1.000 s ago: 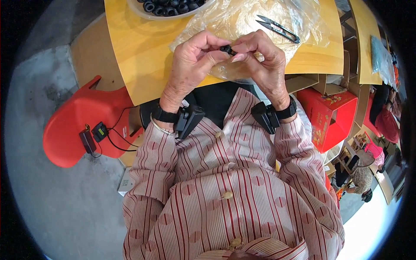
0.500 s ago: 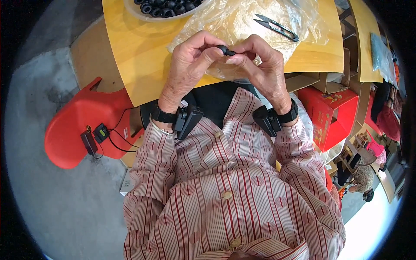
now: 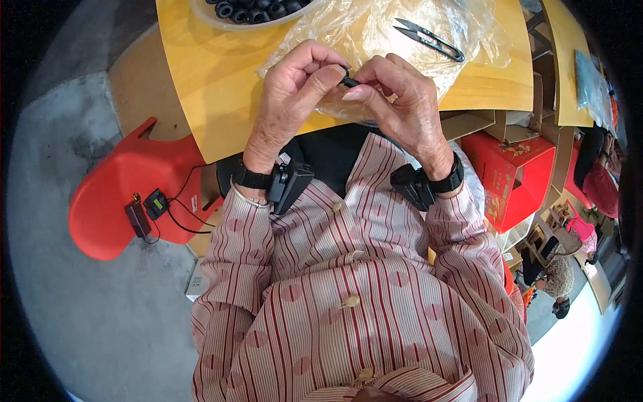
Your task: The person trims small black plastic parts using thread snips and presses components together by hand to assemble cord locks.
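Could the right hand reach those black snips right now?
Likely yes: the snips lie uncovered on the clear plastic, just beyond the right hand, though it pinches a small black piece.

Black piece (image 3: 349, 81) above the near edge of the table (image 3: 201, 87): largely covered by left hand (image 3: 291, 90) and right hand (image 3: 407, 97); full shape undetermined. Tub (image 3: 234, 27) near the left edge: cut off by the picture's top.

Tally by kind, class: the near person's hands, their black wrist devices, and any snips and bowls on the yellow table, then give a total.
Hands: 2 (left hand, right hand)
Black wrist devices: 2
Snips: 1
Bowls: 1
Total: 6
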Available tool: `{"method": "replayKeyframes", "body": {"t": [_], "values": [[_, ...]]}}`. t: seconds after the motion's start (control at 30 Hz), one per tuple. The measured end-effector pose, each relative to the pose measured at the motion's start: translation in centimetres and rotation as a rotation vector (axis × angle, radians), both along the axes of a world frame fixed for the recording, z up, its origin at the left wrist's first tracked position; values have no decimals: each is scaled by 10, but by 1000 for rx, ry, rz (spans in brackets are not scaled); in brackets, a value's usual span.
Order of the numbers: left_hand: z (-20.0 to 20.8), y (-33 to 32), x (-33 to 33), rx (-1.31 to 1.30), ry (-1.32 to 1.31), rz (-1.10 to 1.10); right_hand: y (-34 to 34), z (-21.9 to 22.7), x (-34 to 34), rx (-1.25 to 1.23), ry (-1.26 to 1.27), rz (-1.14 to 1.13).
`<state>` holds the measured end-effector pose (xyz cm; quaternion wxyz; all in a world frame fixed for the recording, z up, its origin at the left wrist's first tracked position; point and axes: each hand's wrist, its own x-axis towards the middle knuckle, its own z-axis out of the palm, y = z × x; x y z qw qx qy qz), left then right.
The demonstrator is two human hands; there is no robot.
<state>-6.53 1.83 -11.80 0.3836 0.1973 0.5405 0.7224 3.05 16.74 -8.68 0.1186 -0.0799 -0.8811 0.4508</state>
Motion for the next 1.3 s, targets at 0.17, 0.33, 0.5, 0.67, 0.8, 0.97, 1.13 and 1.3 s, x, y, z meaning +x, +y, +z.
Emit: {"method": "replayKeyframes", "body": {"t": [0.17,0.33,0.5,0.67,0.8,0.97,1.13,1.3], "values": [[-2,1,2,-29,94,43,-3,-2,1,-30,-23,7],[-5,1,2,-14,131,52,-7,0,2,-180,-130,-91],[-7,1,2,-41,201,73,-10,-3,4,-284,-147,-99],[-8,2,4,-17,212,99,-13,-4,5,-347,-164,-132],[-11,1,3,-24,280,95,-16,-4,5,-442,-163,-146],[-9,1,4,-51,258,100,-18,0,4,-474,-162,-138],[-6,-4,4,-86,336,57,-18,-4,4,-501,-206,-138],[-4,-2,6,-83,311,49,-23,-11,2,-553,-152,-177]]}}
